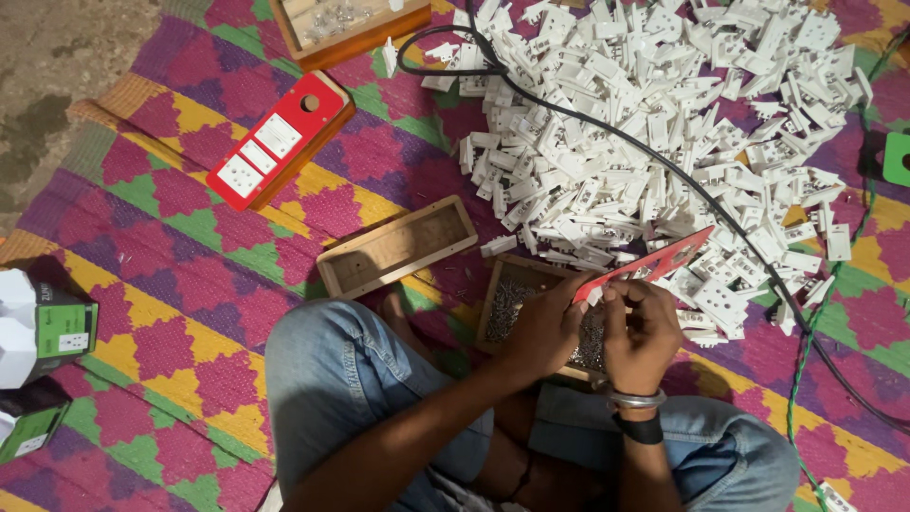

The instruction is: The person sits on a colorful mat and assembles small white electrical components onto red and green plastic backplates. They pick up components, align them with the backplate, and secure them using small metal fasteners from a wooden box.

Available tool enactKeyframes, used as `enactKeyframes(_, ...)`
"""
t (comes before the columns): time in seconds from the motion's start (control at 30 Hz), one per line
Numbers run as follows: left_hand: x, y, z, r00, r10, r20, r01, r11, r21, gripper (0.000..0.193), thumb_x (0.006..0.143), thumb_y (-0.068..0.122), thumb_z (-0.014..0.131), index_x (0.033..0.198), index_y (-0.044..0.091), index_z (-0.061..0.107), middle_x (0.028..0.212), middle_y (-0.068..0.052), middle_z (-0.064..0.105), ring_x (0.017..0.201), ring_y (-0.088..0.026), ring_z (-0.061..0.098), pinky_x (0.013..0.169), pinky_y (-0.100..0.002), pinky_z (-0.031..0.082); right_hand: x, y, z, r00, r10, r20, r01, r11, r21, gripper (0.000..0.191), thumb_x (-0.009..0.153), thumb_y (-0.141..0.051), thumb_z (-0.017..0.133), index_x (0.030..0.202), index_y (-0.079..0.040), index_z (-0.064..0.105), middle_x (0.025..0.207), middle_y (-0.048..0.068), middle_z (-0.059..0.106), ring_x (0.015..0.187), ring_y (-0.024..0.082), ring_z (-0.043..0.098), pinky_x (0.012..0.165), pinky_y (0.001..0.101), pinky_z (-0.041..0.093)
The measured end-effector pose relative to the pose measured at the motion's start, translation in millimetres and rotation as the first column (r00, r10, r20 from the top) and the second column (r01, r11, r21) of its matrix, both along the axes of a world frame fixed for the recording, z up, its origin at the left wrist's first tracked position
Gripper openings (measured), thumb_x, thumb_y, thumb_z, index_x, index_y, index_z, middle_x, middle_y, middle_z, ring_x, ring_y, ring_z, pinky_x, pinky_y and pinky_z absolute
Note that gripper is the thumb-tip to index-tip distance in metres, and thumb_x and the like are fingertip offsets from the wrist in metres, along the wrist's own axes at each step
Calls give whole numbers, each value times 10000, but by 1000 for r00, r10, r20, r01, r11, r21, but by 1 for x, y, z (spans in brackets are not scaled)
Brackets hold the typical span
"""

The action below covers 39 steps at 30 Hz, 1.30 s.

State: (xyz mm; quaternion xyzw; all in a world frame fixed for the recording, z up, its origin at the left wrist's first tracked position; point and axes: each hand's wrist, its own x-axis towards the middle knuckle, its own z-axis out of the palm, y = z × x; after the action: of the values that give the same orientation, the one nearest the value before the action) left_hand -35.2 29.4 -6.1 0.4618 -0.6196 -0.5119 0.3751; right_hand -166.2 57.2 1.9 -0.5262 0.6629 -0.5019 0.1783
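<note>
Your left hand [542,327] and right hand [640,327] meet over your lap, both closed on the red plate [645,264], a flat cut-out panel that slants up toward 1 o'clock; your fingers pinch its lower end, and whether a small part sits between them you cannot tell from here. Keep the plate steady with one hand and let the other do the fine work, close to your body where you see it best. Directly under your hands lies the wooden tray of small metal screws [519,296], so anything dropped should land there rather than on the woven mat [190,237]. From 12 to 2 o'clock spreads the heap of white plastic socket parts [654,123], crossed by a black cable [588,118] that runs down past your right wrist toward 4 o'clock; mind it when you reach out. At 10 o'clock an empty wooden box [398,246] sits near, and beyond it a finished red switchboard [280,137]. Open mat lies at 9 o'clock, short of the cartons [43,327] at the left edge.
</note>
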Motion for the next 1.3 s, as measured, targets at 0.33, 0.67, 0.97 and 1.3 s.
enactKeyframes(0.33,-4,4,3,998,5,60,-5,1000,3,446,948,30,551,1391,66,564,1057,-253,700,988,-444,680,821,-506,537,-2,2,-18,979,-72,190,67,997,29,103,997,-66,755,999,25,705,914,88,669,705,106,643,611,235,507)
enactKeyframes(0.67,-4,5,4,999,6,51,-2,998,-69,430,969,42,566,1398,53,550,1049,-260,696,944,-459,682,798,-518,540,-10,-3,-36,803,-88,590,66,996,58,101,1010,-97,686,1024,-2,654,846,41,681,663,94,629,614,249,537)
enactKeyframes(0.97,-2,6,6,999,4,46,2,993,-117,434,970,22,532,1403,40,555,1030,-253,692,902,-441,688,755,-507,547,-7,3,-37,920,-41,391,37,999,18,66,1000,-12,727,1002,24,671,875,62,690,706,93,648,662,231,524)
enactKeyframes(1.3,-5,4,1,991,37,130,-19,989,-144,400,973,30,565,1373,44,550,977,-237,695,885,-436,689,748,-509,550,-5,1,-39,887,11,461,0,1000,-24,130,989,-53,756,986,-4,636,874,27,666,744,54,603,654,212,497)
